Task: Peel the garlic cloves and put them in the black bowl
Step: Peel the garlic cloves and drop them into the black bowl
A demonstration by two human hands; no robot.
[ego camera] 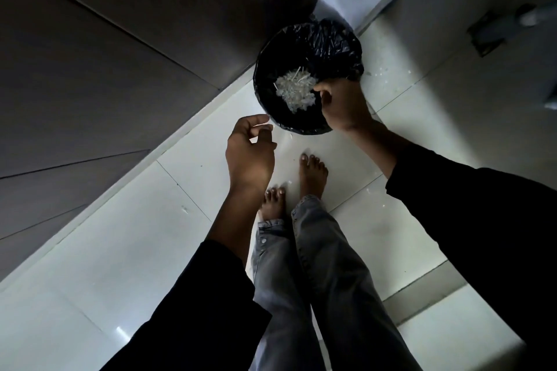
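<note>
Pale glossy floor tiles [376, 235] run under a dim room, with dark cabinet panels [105, 84] rising on the left. Down on the floor, tucked into the corner where the panels meet a lighter wall, sits a round bin lined with a black plastic bag [331, 45], and inside it lies a heap of whitish papery garlic peels [297, 92] with a few thin stalks sticking out. No peeled cloves and no black bowl can be made out from where the camera looks; only these skins show.

Right hand [342, 105] is over the near right edge of the bin, knuckles up, fingers curled downward toward the peels; whether it pinches anything I cannot tell, the fingertips are hidden. Left hand [250, 147] hovers just beside the bin's near left rim, apart from it, fingers loosely curled and relaxed, gripping nothing that I can see.

Both arms wear black sleeves [482, 220]. Below them, two bare feet [312, 173] stand on the tiles, legs in grey jeans [325, 280]. Small white flecks [381, 74] lie scattered on the floor right of the bin, and a few near the feet.
</note>
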